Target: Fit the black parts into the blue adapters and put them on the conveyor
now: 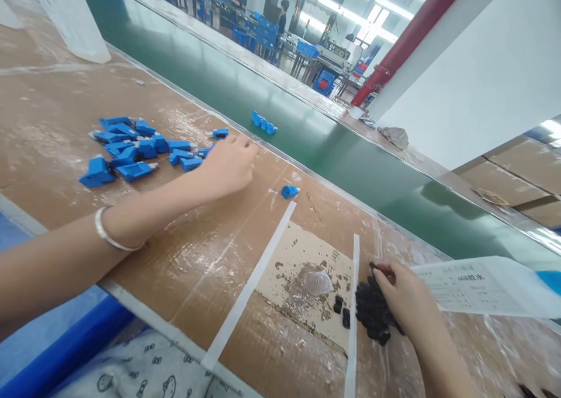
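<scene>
My left hand (232, 163) is over the brown tabletop beside a loose pile of blue plastic housings with pale tips (127, 144). Its fingers curl downward, and whatever they hold is hidden. One blue housing (220, 133) lies just past the knuckles. At the right, my right hand (405, 296) pinches a small black piece (373, 267) between thumb and fingertips, above a heap of similar black pieces (371, 310). Two loose black pieces (346, 318) lie left of the heap. A single blue housing (289, 191) rests between my hands.
A cardboard sheet (302, 246) with a clear wet blob (318, 283) lies between two white tape strips (249, 287). Beyond the table edge runs a green conveyor belt (315, 146) carrying a row of blue housings (264, 123). A labelled white bottle (486, 285) lies at right.
</scene>
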A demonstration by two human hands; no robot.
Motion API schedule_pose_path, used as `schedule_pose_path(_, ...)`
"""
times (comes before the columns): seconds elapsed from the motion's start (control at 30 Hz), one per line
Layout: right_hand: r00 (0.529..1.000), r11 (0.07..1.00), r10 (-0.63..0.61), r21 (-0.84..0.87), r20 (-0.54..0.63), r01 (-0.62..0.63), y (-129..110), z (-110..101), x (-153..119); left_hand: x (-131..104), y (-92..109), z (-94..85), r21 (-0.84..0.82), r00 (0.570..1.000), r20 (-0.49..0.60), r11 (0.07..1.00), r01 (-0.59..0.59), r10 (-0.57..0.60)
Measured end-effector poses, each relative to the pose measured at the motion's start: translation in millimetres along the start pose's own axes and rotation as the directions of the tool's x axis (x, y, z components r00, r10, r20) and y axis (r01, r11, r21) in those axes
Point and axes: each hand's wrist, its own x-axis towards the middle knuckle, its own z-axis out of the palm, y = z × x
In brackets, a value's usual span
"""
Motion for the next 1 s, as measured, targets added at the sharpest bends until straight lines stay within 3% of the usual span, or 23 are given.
schedule_pose_path(0.17, 0.995, 0.995, -0.096, 0.002, -0.011, 0.096, 2, 0, 5, 29, 23, 30.5, -0.153, 0.999, 0.041, 0.988, -0.011, 0.017)
schedule_pose_path(0.33, 0.962, 0.965, -0.260, -0.005, -0.084, 0.261, 3, 5, 2, 18, 62, 55.6, -0.247, 0.973, 0.031, 0.946, -0.213, 0.227)
schedule_pose_path(0.5, 0.867, 0.873, -0.488, -0.040, -0.098, 0.486, -6, 11, -9, 6, 69, 72.5, -0.353, 0.922, 0.011, 0.864, -0.359, 0.387)
schedule_pose_path(0.63, 0.770, 0.776, -0.630, -0.051, -0.104, 0.628, -20, 12, -21, 5, 64, 75.0, -0.442, 0.909, -0.034, 0.810, -0.386, 0.415)
schedule_pose_path(0.73, 0.726, 0.732, -0.680, -0.049, -0.104, 0.679, -25, 11, -26, 4, 64, 73.9, -0.493, 0.912, -0.048, 0.784, -0.377, 0.408)
schedule_pose_path(0.87, 0.737, 0.744, -0.665, -0.029, -0.118, 0.667, -26, 9, -25, -3, 69, 71.5, -0.557, 0.927, -0.032, 0.763, -0.327, 0.373)
schedule_pose_path(1.0, 0.798, 0.799, -0.594, 0.042, -0.103, 0.600, -31, 2, -21, -9, 73, 67.9, -0.619, 0.933, -0.005, 0.731, -0.285, 0.360)
